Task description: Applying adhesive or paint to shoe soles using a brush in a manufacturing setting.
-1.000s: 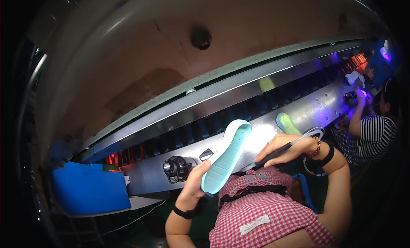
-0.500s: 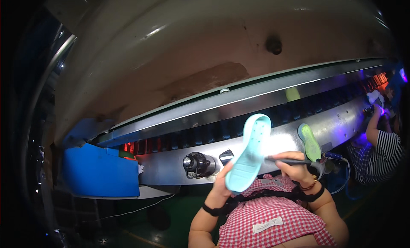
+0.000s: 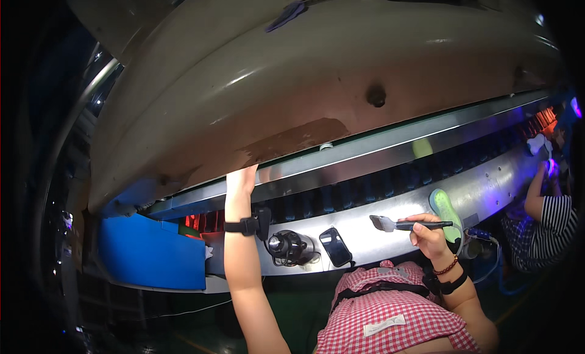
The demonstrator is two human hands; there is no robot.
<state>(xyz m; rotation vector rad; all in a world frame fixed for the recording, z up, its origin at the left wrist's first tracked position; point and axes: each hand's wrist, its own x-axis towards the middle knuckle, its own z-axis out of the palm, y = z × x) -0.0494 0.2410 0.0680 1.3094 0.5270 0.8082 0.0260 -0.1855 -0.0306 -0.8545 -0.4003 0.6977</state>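
My right hand (image 3: 430,238) is closed around the dark handle of a flat brush (image 3: 403,224), its pale bristles pointing left above the metal ledge. Far forward on the left, my left hand (image 3: 244,176) reaches over the metal rail to the edge of the big machine housing; its fingers are hidden, so what they hold cannot be told. A yellow-green shoe sole (image 3: 446,209) lies on the ledge just beyond my right hand. The light blue sole is out of sight.
A black-and-silver flask (image 3: 291,248) and a dark phone (image 3: 336,246) rest on the metal ledge (image 3: 390,198). Behind them runs a dark roller conveyor (image 3: 329,198). A blue cover (image 3: 152,253) sits at the left end. At the far right, a person in striped sleeves (image 3: 557,215) handles a white item.
My left hand has swung forward and left to the housing, and the light blue sole it held is gone from view. My right hand still holds the brush, now away from any sole.
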